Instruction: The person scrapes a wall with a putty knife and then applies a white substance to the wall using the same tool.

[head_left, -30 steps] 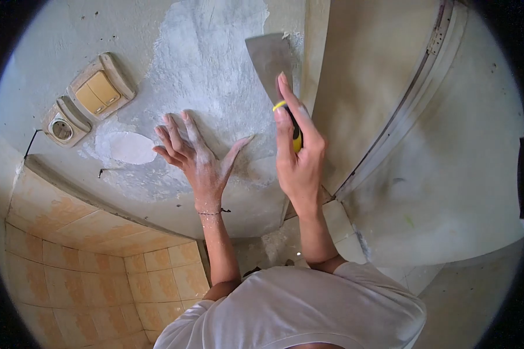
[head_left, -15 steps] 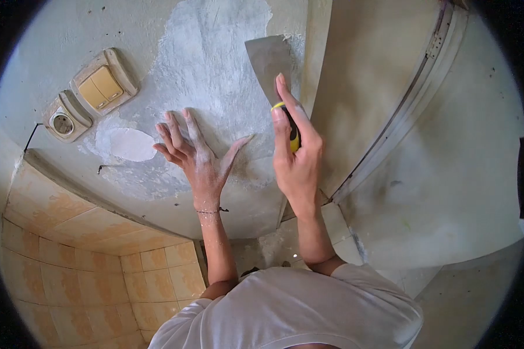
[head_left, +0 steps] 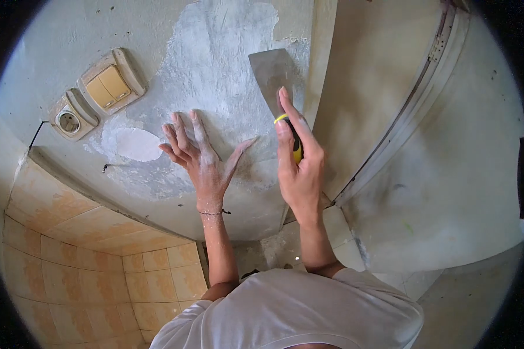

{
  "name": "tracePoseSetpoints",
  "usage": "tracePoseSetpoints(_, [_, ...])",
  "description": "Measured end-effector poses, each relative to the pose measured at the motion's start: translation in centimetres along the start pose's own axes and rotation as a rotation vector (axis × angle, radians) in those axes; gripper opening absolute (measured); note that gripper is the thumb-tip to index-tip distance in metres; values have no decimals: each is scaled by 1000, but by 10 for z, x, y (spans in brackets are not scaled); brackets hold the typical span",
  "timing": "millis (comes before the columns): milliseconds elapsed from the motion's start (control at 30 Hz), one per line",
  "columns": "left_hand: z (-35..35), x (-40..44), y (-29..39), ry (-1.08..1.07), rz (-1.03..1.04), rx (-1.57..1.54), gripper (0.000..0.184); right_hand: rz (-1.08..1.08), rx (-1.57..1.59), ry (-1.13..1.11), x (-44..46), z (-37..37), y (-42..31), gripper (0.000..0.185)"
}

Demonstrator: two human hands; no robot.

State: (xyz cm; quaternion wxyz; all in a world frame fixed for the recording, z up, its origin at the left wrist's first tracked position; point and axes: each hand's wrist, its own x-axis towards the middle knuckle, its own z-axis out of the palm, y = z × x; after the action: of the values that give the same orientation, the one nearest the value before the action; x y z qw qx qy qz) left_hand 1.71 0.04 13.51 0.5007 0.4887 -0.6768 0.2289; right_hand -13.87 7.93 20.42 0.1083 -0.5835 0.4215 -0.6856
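Note:
My left hand [head_left: 206,166], dusted white, lies against the wall with its fingers spread, holding nothing. In my right hand [head_left: 300,157] is a putty knife [head_left: 272,72] with a wide metal blade and a black and yellow handle; my index finger stretches along the blade. The blade lies at the wall near its right corner. Around my left hand is a rough whitish scraped patch [head_left: 215,52] on the grey wall. A smooth white oval patch [head_left: 138,144] shows just left of my left fingertips.
A yellowish double light switch [head_left: 108,86] and a round socket [head_left: 70,121] are at the upper left. A small wire end [head_left: 106,168] sticks out below them. Orange-patterned tiles [head_left: 64,285] cover the lower left. A door frame [head_left: 410,107] runs down the right.
The putty knife and my right hand have moved a little down the wall. My left hand stays spread at the same place on the wall. The view has shifted slightly.

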Motion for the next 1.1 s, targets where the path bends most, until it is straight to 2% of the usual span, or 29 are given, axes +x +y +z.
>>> tracePoseSetpoints(200, [-1, 0, 0, -15, -9, 0, 127, -73, 14, 28, 16, 5, 3, 43])
tracePoseSetpoints(300, [0, 1, -2, 2, 9, -8, 127, -90, -124, 26, 6, 3, 13, 42])
tracePoseSetpoints(367, [2, 1, -1, 11, 1, -8, 127, -262, -202, 71, 7, 7, 21, 42])
tracePoseSetpoints(400, [1, -1, -1, 7, 1, -3, 127, -258, -205, 66, 7, 6, 16, 42])
tracePoseSetpoints(467, [0, -2, -1, -3, 2, -2, 127, -39, -29, 7, 5, 7, 1, 42])
tracePoseSetpoints(567, [0, 0, -1, 3, 5, -7, 126, -87, -169, 1, 1, -3, 10, 43])
tracePoseSetpoints(700, [2, 1, -2, 26, 6, -31, 125, -153, -172, 20, 4, 0, 8, 43])
tracePoseSetpoints(767, [0, -1, 0, 16, 6, -33, 125, -1, -55, -16, 5, 4, -2, 43])
tracePoseSetpoints(1100, [-1, 2, 1, 4, -17, -52, 122, -24, -22, -21, 10, 3, -4, 44])
